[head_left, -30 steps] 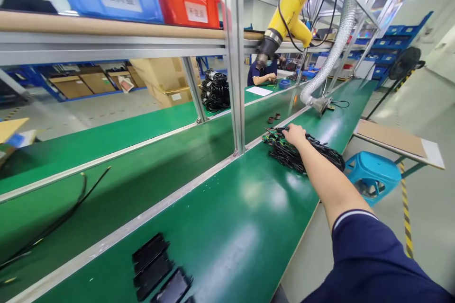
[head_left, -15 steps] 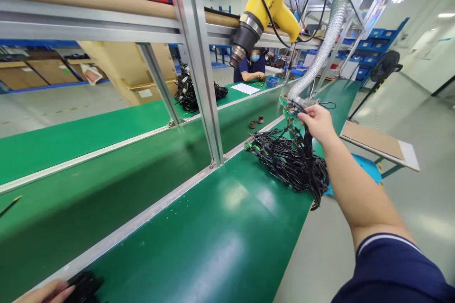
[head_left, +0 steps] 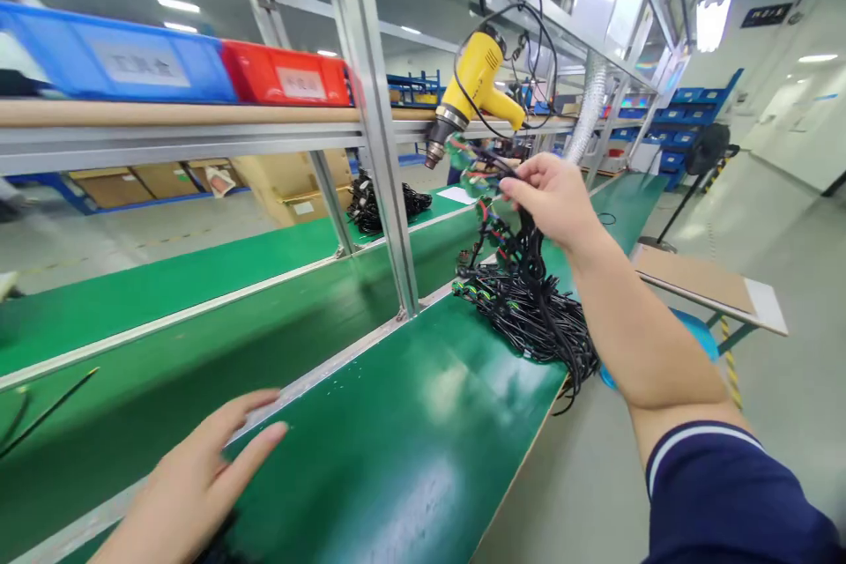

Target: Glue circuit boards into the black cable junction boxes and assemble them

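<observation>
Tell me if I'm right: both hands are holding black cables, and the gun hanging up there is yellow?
Not quite: only the right hand holds black cables. The left hand is open, with nothing between its thumb and fingers, as the head view shows. The gun is yellow, as you say.

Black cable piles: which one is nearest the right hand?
The near pile, under the right hand and partly overhanging the bench; the far pile lies beyond the metal post.
</observation>
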Action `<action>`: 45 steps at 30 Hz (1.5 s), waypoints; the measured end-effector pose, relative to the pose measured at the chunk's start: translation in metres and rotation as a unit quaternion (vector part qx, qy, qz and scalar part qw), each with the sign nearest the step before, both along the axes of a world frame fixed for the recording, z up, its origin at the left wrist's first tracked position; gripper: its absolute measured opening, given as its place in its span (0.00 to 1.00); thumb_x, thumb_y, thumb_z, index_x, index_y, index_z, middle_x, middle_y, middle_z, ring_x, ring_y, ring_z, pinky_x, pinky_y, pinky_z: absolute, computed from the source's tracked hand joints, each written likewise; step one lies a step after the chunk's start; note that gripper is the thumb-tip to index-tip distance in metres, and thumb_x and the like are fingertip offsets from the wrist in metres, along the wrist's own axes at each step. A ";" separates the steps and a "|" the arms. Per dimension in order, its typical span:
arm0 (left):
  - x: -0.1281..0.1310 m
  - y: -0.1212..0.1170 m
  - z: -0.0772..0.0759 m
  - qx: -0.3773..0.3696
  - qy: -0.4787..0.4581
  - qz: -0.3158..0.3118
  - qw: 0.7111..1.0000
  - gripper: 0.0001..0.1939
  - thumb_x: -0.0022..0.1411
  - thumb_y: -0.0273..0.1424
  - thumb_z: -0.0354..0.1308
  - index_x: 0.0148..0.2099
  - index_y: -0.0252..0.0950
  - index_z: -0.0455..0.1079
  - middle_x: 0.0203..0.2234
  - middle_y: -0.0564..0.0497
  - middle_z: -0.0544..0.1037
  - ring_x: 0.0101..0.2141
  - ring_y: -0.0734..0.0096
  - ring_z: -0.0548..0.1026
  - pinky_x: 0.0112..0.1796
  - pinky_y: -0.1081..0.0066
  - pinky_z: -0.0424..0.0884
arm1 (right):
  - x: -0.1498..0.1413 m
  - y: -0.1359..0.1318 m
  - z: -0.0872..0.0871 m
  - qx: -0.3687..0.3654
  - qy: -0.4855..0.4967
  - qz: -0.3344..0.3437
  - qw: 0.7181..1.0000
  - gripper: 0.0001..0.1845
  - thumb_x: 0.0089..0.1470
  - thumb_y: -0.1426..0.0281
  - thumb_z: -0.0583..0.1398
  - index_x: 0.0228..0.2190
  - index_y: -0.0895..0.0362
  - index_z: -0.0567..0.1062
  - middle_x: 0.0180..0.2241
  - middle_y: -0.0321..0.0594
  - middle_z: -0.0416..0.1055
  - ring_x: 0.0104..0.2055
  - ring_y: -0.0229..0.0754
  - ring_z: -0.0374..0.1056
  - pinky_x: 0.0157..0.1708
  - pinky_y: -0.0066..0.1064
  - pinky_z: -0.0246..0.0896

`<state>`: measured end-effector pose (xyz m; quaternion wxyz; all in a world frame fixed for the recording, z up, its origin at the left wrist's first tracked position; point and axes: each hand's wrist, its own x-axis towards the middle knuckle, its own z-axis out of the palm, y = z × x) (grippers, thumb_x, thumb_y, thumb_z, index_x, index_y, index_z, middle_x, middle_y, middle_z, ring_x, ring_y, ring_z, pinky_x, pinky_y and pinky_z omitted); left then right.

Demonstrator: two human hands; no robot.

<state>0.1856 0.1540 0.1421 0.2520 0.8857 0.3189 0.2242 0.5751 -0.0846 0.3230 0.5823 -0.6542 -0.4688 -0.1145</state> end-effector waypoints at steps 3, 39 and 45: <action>0.044 -0.046 0.027 -0.151 -0.106 -0.093 0.978 0.37 0.55 0.58 0.55 0.62 0.47 0.64 0.60 0.46 0.71 0.58 0.51 0.69 0.56 0.54 0.67 | -0.074 0.026 -0.025 -0.058 0.004 0.075 0.995 0.11 0.49 0.68 0.66 0.27 0.56 0.68 0.21 0.30 0.66 0.23 0.33 0.61 0.25 0.27 0.57; 0.075 -0.089 -0.039 -0.542 -0.303 -0.062 0.781 0.17 0.56 0.44 0.64 0.36 0.36 0.68 0.29 0.54 0.71 0.32 0.75 0.71 0.34 0.73 0.73 | -0.206 0.061 -0.141 -0.454 -0.178 0.052 0.872 0.07 0.62 0.70 0.56 0.39 0.59 0.72 0.38 0.51 0.73 0.38 0.50 0.71 0.36 0.35 0.60; 0.074 -0.096 -0.042 -0.489 -0.295 -0.043 0.820 0.17 0.55 0.44 0.64 0.38 0.36 0.70 0.31 0.53 0.75 0.32 0.72 0.72 0.32 0.73 0.70 | -0.211 0.039 -0.165 -0.454 -0.128 0.073 0.879 0.09 0.59 0.73 0.57 0.43 0.58 0.69 0.42 0.48 0.70 0.38 0.47 0.71 0.37 0.35 0.62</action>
